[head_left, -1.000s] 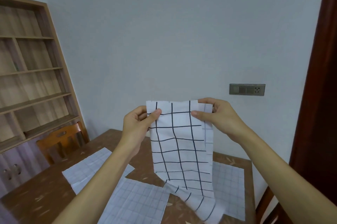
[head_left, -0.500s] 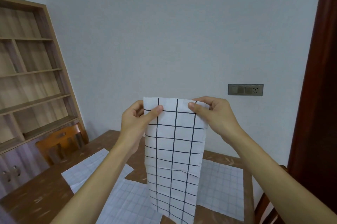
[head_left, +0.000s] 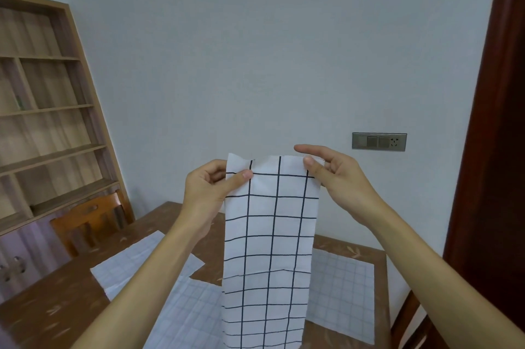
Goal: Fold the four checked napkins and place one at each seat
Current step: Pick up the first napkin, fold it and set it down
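Checked napkin (head_left: 270, 235), white with bold dark grid lines, hangs in the air as a long, narrow strip. Its lower end runs out of the bottom of the view. The left hand (head_left: 207, 189) grips its top left corner, with the thumb pressed flat on the front face and the fingers curled behind. The right hand (head_left: 338, 181) pinches the top right corner with the thumb on the front. Its forefinger stretches out straight just above the top edge, and whether it touches the cloth cannot be told. A bare forearm reaches up on each side of the checked napkin.

Below and behind the checked napkin is the desk (head_left: 56, 306), brown wood with pale leaf marks. Three more cloths with fainter grids lie spread flat on it. The left napkin (head_left: 133, 266) is to the left of the checked napkin, and the middle napkin (head_left: 193, 317) lies partly behind the strip's lower left edge. The right napkin (head_left: 341, 292) shows just past the strip's right edge.

Further left of the checked napkin, an orange-brown chair (head_left: 91, 218) stands at the desk's side, with a tall wooden bookshelf (head_left: 42, 121) behind it. Up and to the right of the checked napkin, a grey socket panel (head_left: 379, 142) sits on the pale wall. A dark red door frame (head_left: 494, 150) is beyond that.
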The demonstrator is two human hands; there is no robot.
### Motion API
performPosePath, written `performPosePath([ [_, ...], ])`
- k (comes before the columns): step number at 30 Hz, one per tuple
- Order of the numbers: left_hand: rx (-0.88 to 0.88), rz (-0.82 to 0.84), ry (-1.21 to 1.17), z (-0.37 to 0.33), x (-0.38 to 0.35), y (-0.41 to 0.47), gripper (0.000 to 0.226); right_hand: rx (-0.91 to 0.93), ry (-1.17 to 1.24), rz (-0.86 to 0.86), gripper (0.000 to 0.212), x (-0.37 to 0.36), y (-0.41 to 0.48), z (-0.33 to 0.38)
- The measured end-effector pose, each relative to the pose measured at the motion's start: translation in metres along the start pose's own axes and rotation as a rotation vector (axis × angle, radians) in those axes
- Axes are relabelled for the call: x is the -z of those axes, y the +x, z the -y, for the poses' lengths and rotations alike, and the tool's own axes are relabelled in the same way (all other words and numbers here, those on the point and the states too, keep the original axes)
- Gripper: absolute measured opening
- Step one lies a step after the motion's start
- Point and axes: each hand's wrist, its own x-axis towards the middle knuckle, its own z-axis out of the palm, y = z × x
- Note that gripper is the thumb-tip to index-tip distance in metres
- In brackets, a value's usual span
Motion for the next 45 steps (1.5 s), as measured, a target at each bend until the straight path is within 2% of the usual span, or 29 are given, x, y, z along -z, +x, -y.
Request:
performPosePath([
  [2, -0.010, 0.006, -0.010, 0.000, 0.001, 0.001, 0.037, -0.048, 0.082, 0.029, 0.033, 0.001, -0.001, -0.002],
  [5, -0.014, 0.016, -0.021, -0.003, 0.002, 0.001, 0.034, -0.181, 0.140, 0.183, 0.046, 0.003, -0.008, -0.006],
  [8, -0.021, 0.018, -0.058, -0.008, 0.002, 0.002, 0.030, -0.274, 0.055, 0.335, 0.035, -0.001, -0.018, -0.016],
  [11, -0.005, 0.013, -0.088, -0.012, 0.005, 0.003, 0.038, -0.320, 0.111, 0.360, 0.021, -0.008, -0.026, -0.023],
  [13, 0.065, 0.055, -0.041, -0.008, 0.008, 0.002, 0.052, -0.281, 0.098, 0.310, 0.018, -0.011, -0.026, -0.025],
  [16, 0.287, 0.220, 0.090, 0.008, 0.017, -0.010, 0.093, -0.239, 0.101, 0.230, 0.009, -0.011, -0.022, -0.024],
  [17, 0.339, 0.292, 0.133, 0.016, 0.019, -0.016, 0.091, -0.238, 0.114, 0.209, 0.008, -0.009, -0.020, -0.025],
  [19, 0.356, 0.389, 0.208, 0.032, 0.021, -0.028, 0.059, -0.250, 0.145, 0.166, 0.020, -0.008, -0.018, -0.029],
  [20, 0.342, 0.398, 0.219, 0.040, 0.022, -0.032, 0.047, -0.258, 0.160, 0.147, 0.025, -0.007, -0.018, -0.030],
  [22, 0.338, 0.366, 0.189, 0.050, 0.022, -0.036, 0.037, -0.263, 0.188, 0.103, 0.028, -0.006, -0.016, -0.035],
  [24, 0.328, 0.320, 0.154, 0.053, 0.022, -0.037, 0.034, -0.270, 0.203, 0.056, 0.034, -0.007, -0.016, -0.040],
  [26, 0.327, 0.256, 0.114, 0.056, 0.021, -0.037, 0.039, -0.275, 0.159, 0.028, 0.053, -0.010, -0.019, -0.047],
  [29, 0.320, 0.183, 0.086, 0.062, 0.020, -0.037, 0.051, -0.264, 0.067, 0.073, 0.083, -0.019, -0.030, -0.055],
  [31, 0.285, 0.168, 0.082, 0.066, 0.020, -0.038, 0.053, -0.250, 0.056, 0.074, 0.096, -0.022, -0.035, -0.063],
  [33, 0.253, 0.171, 0.067, 0.069, 0.020, -0.038, 0.055, -0.225, 0.007, 0.061, 0.094, -0.022, -0.039, -0.062],
  [35, 0.225, 0.186, 0.052, 0.069, 0.020, -0.038, 0.055, -0.218, -0.030, 0.108, 0.081, -0.022, -0.041, -0.059],
  [37, 0.180, 0.174, 0.048, 0.069, 0.021, -0.039, 0.050, -0.233, -0.028, 0.165, 0.065, -0.022, -0.044, -0.049],
  [40, 0.149, 0.085, 0.007, 0.067, 0.019, -0.041, 0.037, -0.232, 0.031, 0.240, 0.059, -0.020, -0.047, -0.050],
  [43, 0.188, 0.018, -0.064, 0.062, 0.020, -0.042, 0.034, -0.250, 0.039, 0.184, 0.056, -0.025, -0.048, -0.055],
  [45, 0.225, 0.011, -0.059, 0.060, 0.020, -0.042, 0.031, -0.223, -0.045, 0.135, 0.048, -0.028, -0.046, -0.058],
])
